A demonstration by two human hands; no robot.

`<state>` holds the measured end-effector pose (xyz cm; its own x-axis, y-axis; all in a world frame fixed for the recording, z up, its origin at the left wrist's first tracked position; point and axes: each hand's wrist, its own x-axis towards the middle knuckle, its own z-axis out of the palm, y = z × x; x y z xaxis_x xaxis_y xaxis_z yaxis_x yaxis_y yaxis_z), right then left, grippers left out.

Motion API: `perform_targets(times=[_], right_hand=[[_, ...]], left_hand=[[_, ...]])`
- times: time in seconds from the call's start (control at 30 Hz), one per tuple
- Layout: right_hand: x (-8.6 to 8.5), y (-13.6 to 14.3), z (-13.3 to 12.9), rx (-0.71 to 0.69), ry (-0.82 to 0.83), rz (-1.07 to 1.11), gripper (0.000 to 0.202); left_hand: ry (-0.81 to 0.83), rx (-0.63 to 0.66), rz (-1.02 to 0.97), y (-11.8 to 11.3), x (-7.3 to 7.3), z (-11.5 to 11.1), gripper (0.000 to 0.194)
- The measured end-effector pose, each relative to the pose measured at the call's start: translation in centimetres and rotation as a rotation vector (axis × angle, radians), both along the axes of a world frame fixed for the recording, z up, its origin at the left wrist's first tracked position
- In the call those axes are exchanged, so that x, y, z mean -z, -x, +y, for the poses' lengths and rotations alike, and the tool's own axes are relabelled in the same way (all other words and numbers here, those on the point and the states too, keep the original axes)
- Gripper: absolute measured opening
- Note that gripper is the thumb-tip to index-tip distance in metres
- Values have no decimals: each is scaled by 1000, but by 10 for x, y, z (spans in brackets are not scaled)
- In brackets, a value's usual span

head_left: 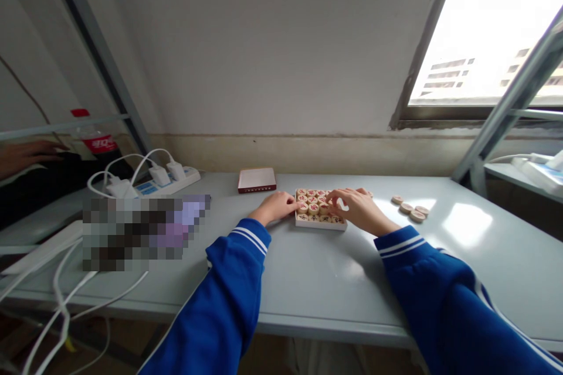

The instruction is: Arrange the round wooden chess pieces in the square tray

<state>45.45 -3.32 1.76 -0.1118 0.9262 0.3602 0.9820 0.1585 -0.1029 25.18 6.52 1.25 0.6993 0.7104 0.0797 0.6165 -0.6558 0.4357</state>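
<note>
A shallow white box (319, 225) sits on the desk, filled with rows of round wooden Chinese chess pieces (313, 208) bearing red and black characters. My left hand (276, 206) is at the box's left side, its fingers together and gripping the edge beside the pieces. From the right, my right hand (358, 209) reaches over the box with bent fingers closed around a chess piece at the right of the rows; the hand hides part of that side. Several loose chess pieces (412, 211) lie on the desk farther right.
A dark red box lid (257, 180) lies near the wall. At left are a power strip (169, 181) with plugged-in chargers, white cables (61, 299), a pixelated area and a cola bottle (99, 142). Another person's hand (29, 157) shows at far left. A metal frame (505, 99) stands right.
</note>
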Motion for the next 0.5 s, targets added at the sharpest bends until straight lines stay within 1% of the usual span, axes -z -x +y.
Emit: perform_targets(times=[0.1,0.17,0.23,0.27,0.33,0.4,0.43,0.5], right_hand=[[-2,-22,2,87,5,22,20],[1,-40,2,200,39,-5,28],[8,-57,2,370,72,-79,35],[13,-64,1,453,90,-118,36],[23,-74,0,557,135,-166,33],[31,-80,-1,559,177,-175,31],[33,-82,-2,540,187,-174,32],[33,-84,-4,502,197,-175,33]], left_hand=[[-8,-6,7,1,0,1,46],[-11,-13,17,-1,1,2,44],[-17,-26,30,-3,1,1,43],[-22,-38,37,-3,0,-1,43],[-45,-73,45,-1,-5,-9,44],[-91,-119,38,10,-14,-21,43],[-120,-141,29,20,-19,-27,41],[-170,-169,9,52,-32,-36,35]])
